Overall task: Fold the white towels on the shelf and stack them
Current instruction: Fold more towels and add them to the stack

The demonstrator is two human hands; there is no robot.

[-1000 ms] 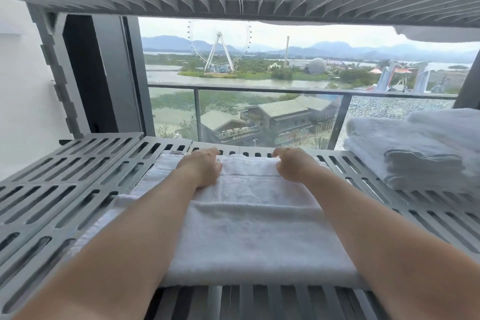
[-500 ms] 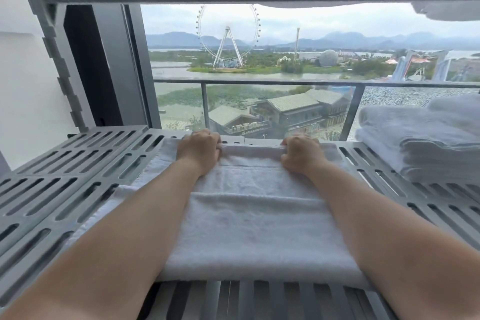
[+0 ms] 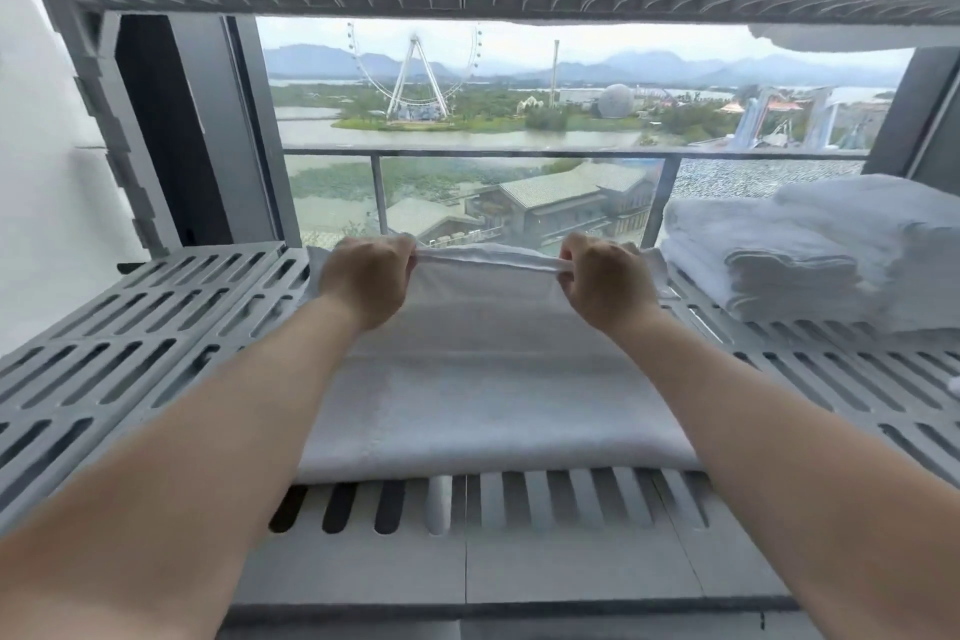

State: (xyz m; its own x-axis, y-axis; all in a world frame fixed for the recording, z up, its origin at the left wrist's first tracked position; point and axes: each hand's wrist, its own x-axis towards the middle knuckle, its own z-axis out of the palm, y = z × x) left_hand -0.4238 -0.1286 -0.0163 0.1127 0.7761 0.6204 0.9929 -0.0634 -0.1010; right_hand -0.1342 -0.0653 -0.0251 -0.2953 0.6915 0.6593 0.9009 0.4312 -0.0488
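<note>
Two bare hands lift the far edge of a white towel (image 3: pixel 493 379) off a slatted grey shelf (image 3: pixel 130 353). The left hand (image 3: pixel 366 276) and the right hand (image 3: pixel 605 278) are each curled shut, fingers pinching the hem between them, so that a short strip of cloth runs taut from one fist to the other, clear of the layers beneath. The towel lies in the middle of the shelf, its near fold rounded and thick close to the shelf's front edge, its far end raised in the grip. To the right, just beside it, a stack of folded towels (image 3: pixel 831 255) rests at the far right of the same shelf.

The cloth looks soft, light and limp: it sags where unsupported and takes a crease without resistance, so it should neither slip nor break, though its layers may slide apart if pulled unevenly. The soundest hold appears to be the one in use, at the far hem with the hands set apart, keeping the edge straight as it is brought toward the near fold. Beyond the shelf a window (image 3: pixel 519 120) shows a Ferris wheel (image 3: pixel 415 68) across water.
</note>
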